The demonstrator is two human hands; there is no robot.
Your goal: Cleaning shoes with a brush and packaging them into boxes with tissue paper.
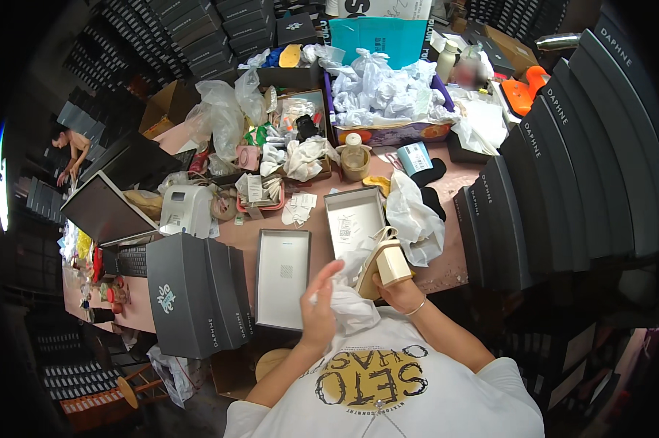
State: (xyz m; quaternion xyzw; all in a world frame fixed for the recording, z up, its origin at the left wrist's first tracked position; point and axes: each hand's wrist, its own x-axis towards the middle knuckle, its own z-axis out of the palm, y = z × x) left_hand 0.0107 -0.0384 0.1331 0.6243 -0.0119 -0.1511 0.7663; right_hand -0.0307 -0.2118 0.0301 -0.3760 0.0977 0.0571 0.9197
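My right hand (402,293) is closed around a cream high-heeled shoe (394,264) with a thick block heel, holding it tilted, with the heel toward me. White tissue paper (355,306) hangs beside the shoe, close to my left hand (318,310). The fingers of my left hand are stretched out and apart. Just beyond the shoe lies an open shoe box part (353,213) with a white inside and a printed slip in it. To its left is a second shallow box part (282,257), also white inside. Crumpled tissue (415,219) lies to the right of them.
Dark shoe boxes are stacked at right (541,190) and front left (187,296). A purple carton (391,134) of crumpled paper stands at the back. A label printer (186,210), monitor (110,210) and jar (355,162) are on the pink table (234,232). Another person (72,150) stands far left.
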